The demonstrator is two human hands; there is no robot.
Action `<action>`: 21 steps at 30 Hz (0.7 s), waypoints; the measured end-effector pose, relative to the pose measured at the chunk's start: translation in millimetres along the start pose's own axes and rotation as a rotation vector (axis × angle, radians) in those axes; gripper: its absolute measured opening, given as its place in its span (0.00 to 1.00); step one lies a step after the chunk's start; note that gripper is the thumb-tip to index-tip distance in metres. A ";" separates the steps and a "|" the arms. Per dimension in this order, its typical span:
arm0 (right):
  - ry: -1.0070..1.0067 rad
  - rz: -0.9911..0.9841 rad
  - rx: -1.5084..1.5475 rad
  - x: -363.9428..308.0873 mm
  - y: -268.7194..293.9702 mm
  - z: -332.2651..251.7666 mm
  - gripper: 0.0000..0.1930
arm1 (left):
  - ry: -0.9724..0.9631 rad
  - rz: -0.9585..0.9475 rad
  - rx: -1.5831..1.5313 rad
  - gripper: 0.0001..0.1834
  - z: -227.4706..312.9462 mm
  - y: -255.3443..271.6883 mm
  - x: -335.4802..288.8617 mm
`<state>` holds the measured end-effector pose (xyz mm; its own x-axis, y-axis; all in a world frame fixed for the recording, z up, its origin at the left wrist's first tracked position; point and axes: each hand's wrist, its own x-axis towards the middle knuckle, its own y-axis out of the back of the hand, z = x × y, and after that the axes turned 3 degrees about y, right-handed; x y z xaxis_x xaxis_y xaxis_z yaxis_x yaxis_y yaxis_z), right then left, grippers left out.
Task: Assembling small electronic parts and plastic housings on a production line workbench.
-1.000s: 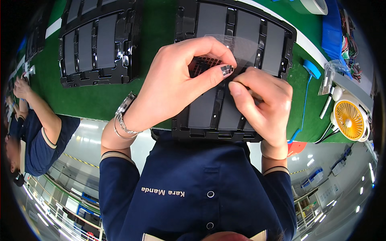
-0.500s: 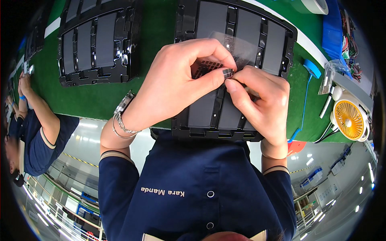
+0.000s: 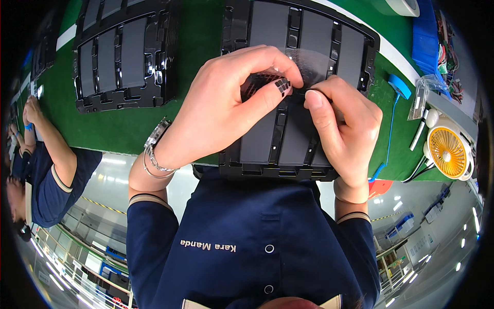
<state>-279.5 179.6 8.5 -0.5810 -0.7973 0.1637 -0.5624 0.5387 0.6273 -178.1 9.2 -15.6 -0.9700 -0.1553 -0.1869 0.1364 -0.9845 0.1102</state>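
My left hand (image 3: 221, 98) is closed on a clear film sheet (image 3: 313, 63) marked with small dark squares. Part of the sheet is curled inside the fingers, and several black squares show over the thumb tip. My right hand (image 3: 346, 126) is just right of it, thumb and index finger pressed together; anything between them is too small to make out. Both hands are above a black plastic tray (image 3: 288, 172) holding flat dark grey panels (image 3: 256, 143) in rows. The hands and film hide the middle of the tray.
Another stack of black trays (image 3: 123, 95) with grey panels stands left on the green table (image 3: 200, 31). At right are a yellow-and-white fan (image 3: 446, 147), a blue coiled cord (image 3: 379, 171), a clear bag (image 3: 419, 100) and a blue bin (image 3: 425, 38). A co-worker's arm (image 3: 56, 139) is far left.
My right hand has drawn away from the left, rightward, leaving a gap between their fingertips. The left hand has shifted slightly left and still holds the film sheet.
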 end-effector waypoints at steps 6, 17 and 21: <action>0.115 0.092 -0.214 -0.4 1.6 -2.1 0.04 | 0.063 -0.003 -0.069 0.07 3.4 1.3 0.6; 0.085 0.064 -0.132 0.7 -5.2 5.1 0.04 | 0.034 0.027 -0.076 0.06 1.4 -1.8 0.2; 0.091 0.064 -0.110 1.1 -6.9 4.4 0.04 | 0.049 0.028 -0.082 0.06 1.8 -1.3 -1.1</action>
<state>-278.9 176.2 1.0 -0.5553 -0.7863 0.2709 -0.4556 0.5601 0.6919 -177.5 10.8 -13.8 -0.9551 -0.1842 -0.2322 0.1809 -0.9829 0.0355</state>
